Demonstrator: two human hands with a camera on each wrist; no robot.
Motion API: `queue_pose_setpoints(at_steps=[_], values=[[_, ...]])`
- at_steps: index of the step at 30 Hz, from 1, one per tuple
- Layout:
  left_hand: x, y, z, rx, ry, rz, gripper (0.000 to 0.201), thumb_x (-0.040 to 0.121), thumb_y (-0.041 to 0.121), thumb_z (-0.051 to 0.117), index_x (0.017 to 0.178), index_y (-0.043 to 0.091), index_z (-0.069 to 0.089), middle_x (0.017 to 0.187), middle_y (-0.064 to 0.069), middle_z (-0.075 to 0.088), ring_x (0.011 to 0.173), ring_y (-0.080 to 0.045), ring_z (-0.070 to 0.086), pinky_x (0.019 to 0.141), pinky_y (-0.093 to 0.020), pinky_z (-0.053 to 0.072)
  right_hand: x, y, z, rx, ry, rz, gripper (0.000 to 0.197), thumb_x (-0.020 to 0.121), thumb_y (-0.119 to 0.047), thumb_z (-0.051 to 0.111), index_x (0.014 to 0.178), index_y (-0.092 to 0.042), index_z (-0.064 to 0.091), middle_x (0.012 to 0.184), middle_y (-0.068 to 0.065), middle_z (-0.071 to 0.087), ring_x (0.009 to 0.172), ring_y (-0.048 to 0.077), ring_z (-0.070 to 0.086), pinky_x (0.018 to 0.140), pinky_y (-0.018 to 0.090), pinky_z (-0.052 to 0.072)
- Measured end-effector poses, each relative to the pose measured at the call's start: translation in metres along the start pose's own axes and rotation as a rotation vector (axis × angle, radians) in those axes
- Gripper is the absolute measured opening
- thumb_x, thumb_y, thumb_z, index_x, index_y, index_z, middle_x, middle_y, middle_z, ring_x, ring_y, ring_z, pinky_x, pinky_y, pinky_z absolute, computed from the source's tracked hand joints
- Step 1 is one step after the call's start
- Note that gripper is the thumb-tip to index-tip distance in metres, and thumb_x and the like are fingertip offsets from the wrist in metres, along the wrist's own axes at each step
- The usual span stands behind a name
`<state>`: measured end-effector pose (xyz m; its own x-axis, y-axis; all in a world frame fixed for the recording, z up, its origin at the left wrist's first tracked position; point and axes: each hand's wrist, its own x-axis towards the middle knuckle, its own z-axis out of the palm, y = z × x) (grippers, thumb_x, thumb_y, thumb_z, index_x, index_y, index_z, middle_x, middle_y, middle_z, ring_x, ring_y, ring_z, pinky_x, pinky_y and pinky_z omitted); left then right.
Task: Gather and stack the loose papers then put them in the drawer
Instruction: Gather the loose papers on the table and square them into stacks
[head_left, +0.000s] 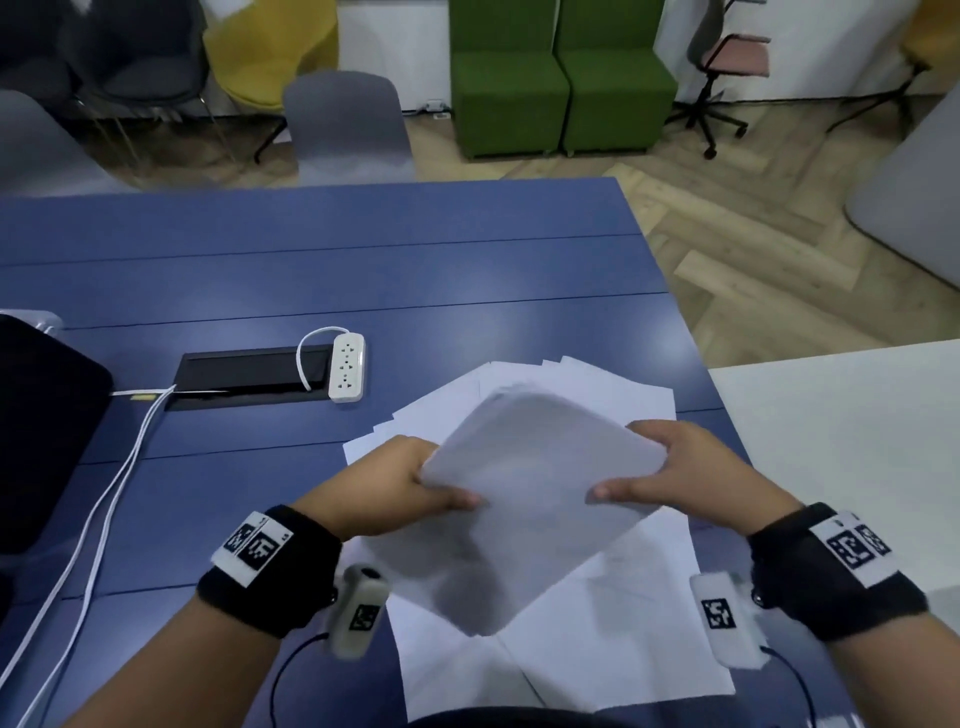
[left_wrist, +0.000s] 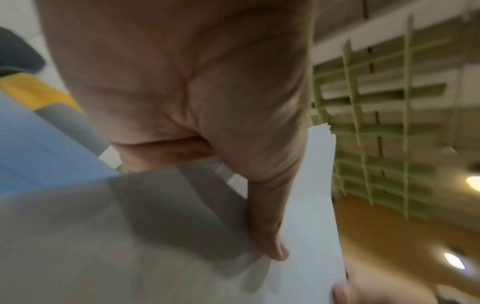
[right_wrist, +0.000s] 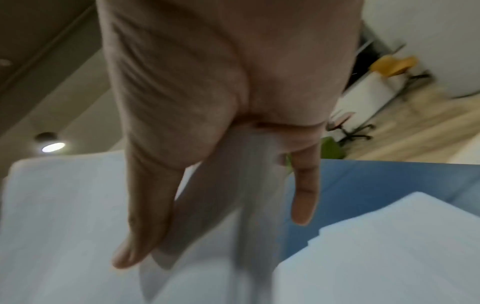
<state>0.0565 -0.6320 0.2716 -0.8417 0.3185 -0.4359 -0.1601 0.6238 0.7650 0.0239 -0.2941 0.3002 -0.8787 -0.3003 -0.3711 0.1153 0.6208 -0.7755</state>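
Papers: a gathered sheaf of white sheets is held tilted above the near right part of the blue table, over loose sheets lying fanned beneath.
Handling: light, floppy and slick; sheets probably slide apart unless squared, so opposite edges suit best.
Left hand: pinches the sheaf's left edge, thumb on top.
Right hand: pinches the right edge likewise.
Nearby: white power strip far left of the sheets.
Drawer: not visible.

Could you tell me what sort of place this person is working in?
Most likely an office or co-working space. A blue table has a cable hatch and a power strip, a swivel chair and green seats stand on the wood floor, and both hands hold a stack of papers.
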Motion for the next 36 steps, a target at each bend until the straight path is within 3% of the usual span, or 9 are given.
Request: queue_pose_setpoints(at_steps=[6,9,14,19,22,27,29,33,36], values=[[-0.018,0.001,-0.004,-0.494,0.084,-0.002,0.038,0.093,0.017,0.082,0.129,0.022,0.074,0.125,0.003,0.08,0.118,-0.018,0.075,0.107,-0.045,0.058,-0.011,0.016,0.023,0.75,0.022,-0.033,0.044,0.084,-0.008,0.074,0.126,0.001,0.07,0.128,0.02,0.075,0.119,0.038,0.072,0.096,0.039,0.062],[-0.017,0.003,0.002,-0.553,0.165,0.033,0.036,0.095,0.018,0.08,0.13,0.025,0.073,0.127,0.005,0.079,0.119,-0.016,0.075,0.108,-0.046,0.057,-0.009,0.0,0.049,0.707,0.027,-0.113,0.041,0.089,-0.006,0.076,0.129,-0.011,0.07,0.127,0.005,0.077,0.118,0.022,0.074,0.095,0.032,0.061],[-0.01,0.008,0.028,-0.762,0.559,0.112,0.04,0.091,0.024,0.086,0.128,0.017,0.071,0.122,-0.003,0.08,0.114,-0.021,0.077,0.102,-0.049,0.06,-0.004,-0.007,0.084,0.558,0.364,-0.146,0.007,0.091,-0.013,0.08,0.092,-0.02,0.082,0.095,-0.007,0.084,0.087,0.003,0.077,0.081,0.02,0.06],[0.003,0.002,0.05,-0.935,0.833,0.028,0.071,0.068,0.063,0.083,0.128,0.039,0.054,0.13,0.001,0.07,0.112,-0.011,0.066,0.11,-0.036,0.048,0.009,0.028,0.118,0.43,0.314,-0.125,0.033,0.09,-0.003,0.081,0.107,-0.031,0.079,0.104,-0.025,0.08,0.098,-0.005,0.073,0.087,0.011,0.05],[0.016,0.011,0.051,-1.016,0.864,0.029,0.07,0.073,0.054,0.087,0.13,0.031,0.053,0.134,-0.001,0.068,0.113,-0.007,0.067,0.111,-0.032,0.049,0.013,0.043,0.124,0.377,0.277,-0.1,0.048,0.089,0.008,0.072,0.109,-0.035,0.082,0.111,-0.018,0.08,0.106,0.001,0.073,0.093,0.017,0.052],[0.033,0.02,0.035,-1.04,0.922,0.077,0.081,0.079,0.045,0.089,0.145,0.026,0.046,0.145,0.005,0.058,0.137,-0.007,0.057,0.113,-0.026,0.044,0.014,0.042,0.119,0.427,0.318,-0.083,0.044,0.1,0.003,0.067,0.08,-0.036,0.071,0.065,-0.034,0.068,0.067,-0.014,0.065,0.07,0.006,0.047],[0.034,0.025,0.033,-1.047,0.877,0.116,0.071,0.092,0.032,0.084,0.15,0.024,0.043,0.146,0.004,0.061,0.133,-0.002,0.06,0.111,-0.021,0.046,0.009,0.041,0.116,0.442,0.353,-0.107,0.031,0.095,-0.006,0.076,0.083,-0.034,0.07,0.071,-0.033,0.072,0.072,-0.012,0.068,0.072,0.006,0.051],[0.036,0.03,0.045,-0.961,0.789,0.122,0.047,0.096,0.027,0.08,0.137,0.022,0.057,0.13,0.005,0.073,0.116,0.003,0.07,0.097,-0.014,0.051,0.004,0.048,0.12,0.424,0.319,-0.09,0.021,0.085,-0.011,0.087,0.102,-0.022,0.082,0.1,-0.005,0.082,0.099,0.017,0.077,0.091,0.036,0.061],[0.037,0.033,0.045,-0.969,0.824,0.096,0.034,0.1,0.021,0.075,0.131,0.017,0.062,0.115,0.019,0.077,0.113,0.006,0.07,0.106,-0.021,0.05,-0.002,0.055,0.124,0.451,0.243,-0.062,0.036,0.082,-0.018,0.091,0.115,-0.027,0.08,0.11,-0.015,0.081,0.108,0.003,0.074,0.095,0.02,0.056]])
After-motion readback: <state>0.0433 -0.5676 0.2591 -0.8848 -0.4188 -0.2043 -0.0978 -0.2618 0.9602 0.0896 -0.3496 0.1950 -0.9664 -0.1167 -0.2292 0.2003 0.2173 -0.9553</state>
